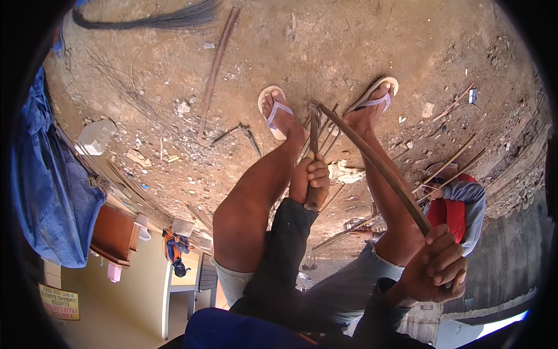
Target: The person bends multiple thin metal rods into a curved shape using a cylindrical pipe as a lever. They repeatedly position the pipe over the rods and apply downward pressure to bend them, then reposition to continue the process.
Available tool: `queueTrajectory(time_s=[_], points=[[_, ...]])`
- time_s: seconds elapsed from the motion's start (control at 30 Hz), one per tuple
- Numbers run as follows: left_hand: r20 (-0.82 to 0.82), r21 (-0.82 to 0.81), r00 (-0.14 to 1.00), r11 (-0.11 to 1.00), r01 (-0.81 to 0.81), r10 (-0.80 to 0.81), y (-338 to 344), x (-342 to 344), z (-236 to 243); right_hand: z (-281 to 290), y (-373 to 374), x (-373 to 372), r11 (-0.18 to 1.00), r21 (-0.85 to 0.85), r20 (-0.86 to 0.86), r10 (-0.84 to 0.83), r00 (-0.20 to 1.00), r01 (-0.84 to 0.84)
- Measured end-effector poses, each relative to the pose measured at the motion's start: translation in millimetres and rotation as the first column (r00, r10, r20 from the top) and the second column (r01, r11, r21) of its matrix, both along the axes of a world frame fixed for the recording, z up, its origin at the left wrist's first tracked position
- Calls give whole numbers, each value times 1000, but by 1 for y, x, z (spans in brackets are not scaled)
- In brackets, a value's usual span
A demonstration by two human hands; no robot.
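My left hand (310,178) is closed around the handle of a bar-shaped tool (314,131), which points away from me between my feet. My right hand (435,264), lower right, is wrapped round the near end of a long flat bar (375,161). That bar slants up and left over my right leg. The far ends of tool and bar come together near the ground between my sandals; whether they are joined cannot be made out. Thin rods (332,139) lie beneath them. On the dirt left of my left foot rests a pair of pincers (243,135).
A rusty rod (218,75) and a bundle of dark wires (154,18) lie on the dirt ground. Blue tarpaulin (49,186) hangs at left. A person in red and grey (462,206) is close on my right; another person (174,247) is farther off, lower left.
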State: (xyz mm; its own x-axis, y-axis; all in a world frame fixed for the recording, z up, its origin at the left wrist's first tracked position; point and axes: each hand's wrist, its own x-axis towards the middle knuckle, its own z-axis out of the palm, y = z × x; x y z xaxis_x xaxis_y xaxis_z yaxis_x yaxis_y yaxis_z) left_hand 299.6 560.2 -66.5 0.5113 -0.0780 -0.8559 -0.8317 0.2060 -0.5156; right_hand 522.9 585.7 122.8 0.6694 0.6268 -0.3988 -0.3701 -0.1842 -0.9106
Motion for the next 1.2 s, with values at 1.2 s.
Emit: queueTrajectory(time_s=[1.2], points=[[-36, 63, 981, 979, 193, -191, -41, 22, -17, 1, 54, 109, -307, -519, -854, 218, 472, -798]])
